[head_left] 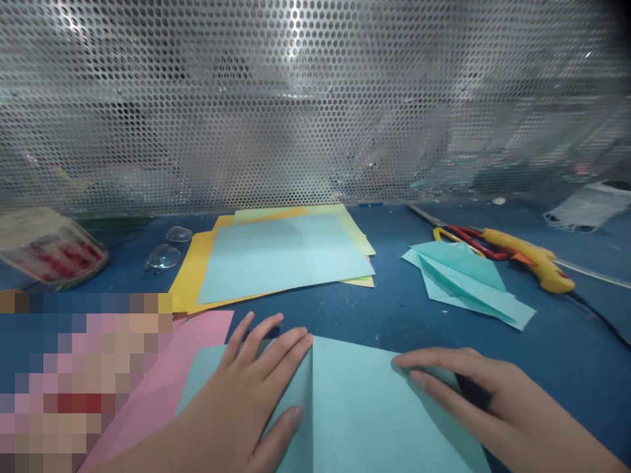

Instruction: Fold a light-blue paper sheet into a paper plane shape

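Observation:
A light blue sheet of paper (365, 407) with an upright crease down its middle lies in front of me. My left hand (251, 387) rests flat on its left half, fingers spread, the fingertips reaching the sheet's far edge beside the crease. At the far edge of the right half, the thumb and forefinger of my right hand (468, 387) pinch the paper. A pink sheet (210, 335) lies partly under the blue one on the left. Beyond my right hand is a folded light blue paper plane (463, 276).
Blue, yellow and pale green sheets form a stack (286, 253) at the back. Glasses (165, 256) and a red-and-clear container (54, 246) stand left. Scissors (473, 240) and a yellow glue gun (532, 259) with a cord lie right. Perforated metal (296, 105) closes the back. Lower left is pixelated.

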Demonstrator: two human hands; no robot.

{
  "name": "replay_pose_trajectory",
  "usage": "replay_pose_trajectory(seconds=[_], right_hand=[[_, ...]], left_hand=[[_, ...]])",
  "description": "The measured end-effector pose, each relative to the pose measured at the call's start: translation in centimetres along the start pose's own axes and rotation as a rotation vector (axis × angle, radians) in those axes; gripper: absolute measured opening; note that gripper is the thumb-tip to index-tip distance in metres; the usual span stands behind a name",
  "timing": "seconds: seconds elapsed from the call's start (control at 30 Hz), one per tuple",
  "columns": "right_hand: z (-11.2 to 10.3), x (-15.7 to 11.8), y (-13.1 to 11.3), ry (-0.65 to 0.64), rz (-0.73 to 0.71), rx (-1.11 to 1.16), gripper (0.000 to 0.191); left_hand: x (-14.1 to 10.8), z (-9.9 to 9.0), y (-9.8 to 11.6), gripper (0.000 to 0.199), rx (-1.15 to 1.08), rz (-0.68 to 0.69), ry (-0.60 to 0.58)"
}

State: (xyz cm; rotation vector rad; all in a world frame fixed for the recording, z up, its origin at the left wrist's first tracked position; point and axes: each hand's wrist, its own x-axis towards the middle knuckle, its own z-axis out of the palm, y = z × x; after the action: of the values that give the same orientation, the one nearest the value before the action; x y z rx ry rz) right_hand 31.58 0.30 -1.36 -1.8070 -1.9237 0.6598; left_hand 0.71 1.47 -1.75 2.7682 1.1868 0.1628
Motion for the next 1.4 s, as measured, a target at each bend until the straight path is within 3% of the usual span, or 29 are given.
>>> replay_pose_trajectory(seconds=[0.57,0.87,1.1,1.17,1.3,1.4], right_hand=[[-0.1,0.3,0.1,0.018,-0.019,0.034,0.03],[-0.5,0.6,0.2,-0.025,0.022,0.015,0.033],[-0.7,0.6,0.2,0.013,0.015,0.061,0.034],[-0.8,0.7,0.1,0.013,0.02,0.057,0.033],[-0.8,0.9,0.2,0.014,0.046,0.03,0.035],[-0.9,0.9,0.3,0.034,0.043,0.026,0.036]], left_hand=[[0.3,0.4,0.5,0.052,-0.045,0.09,-0.015],[-0.6,0.6,0.7,0.072,-0.153,0.054,-0.015],[-0.4,-0.6,0.4,0.071,-0.115,0.078,-0.062],[-0.3,-0.8,0.2,0.08,-0.092,0.107,-0.122],[-0.2,0.1,-0.4,0.127,-0.106,0.12,-0.171],[0.0,1.0,-0.4,0.126,-0.116,0.102,-0.176]])
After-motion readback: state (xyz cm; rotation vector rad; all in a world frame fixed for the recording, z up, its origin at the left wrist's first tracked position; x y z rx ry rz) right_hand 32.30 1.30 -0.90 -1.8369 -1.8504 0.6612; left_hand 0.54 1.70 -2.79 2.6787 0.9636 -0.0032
